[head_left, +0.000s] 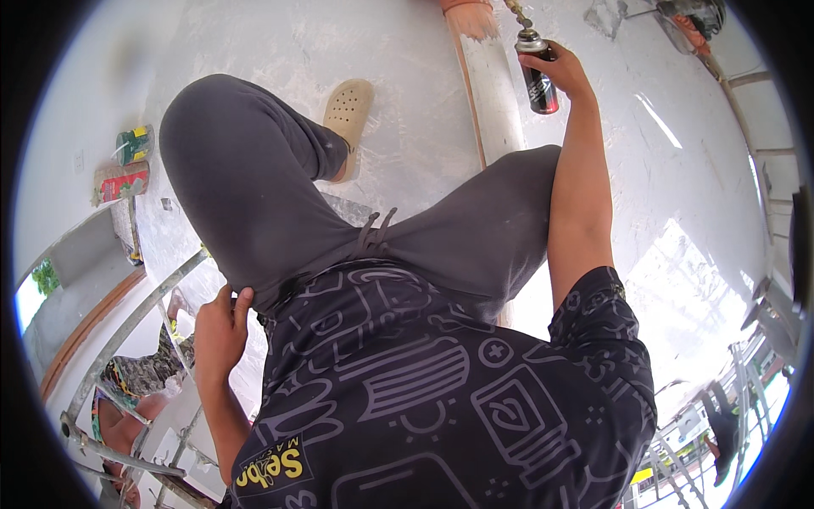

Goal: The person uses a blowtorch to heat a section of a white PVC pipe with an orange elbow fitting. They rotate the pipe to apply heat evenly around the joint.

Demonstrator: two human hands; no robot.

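Note:
My right hand [561,69] is wrapped round a black and red canister [540,85], held upright beside a pale beam. The canister has a silver collar and a brass-coloured nozzle [517,12] on top; the nozzle's far end is cut off by the frame's upper edge. The beam [487,85] is mostly whitish, with a bare orange-brown edge and end. Down by my left hip, my left hand [222,327] touches the side of my grey trousers [254,204]. Its fingers are curled and partly hidden, and I cannot make out what they hold, if anything.
Metal scaffold rails [127,339] stand at the left, with another person [140,407] beyond them. Packages [123,180] lie against the left wall. A dark and orange object [691,21] is at the upper right. My beige clog [348,119] rests on the grey floor [407,93].

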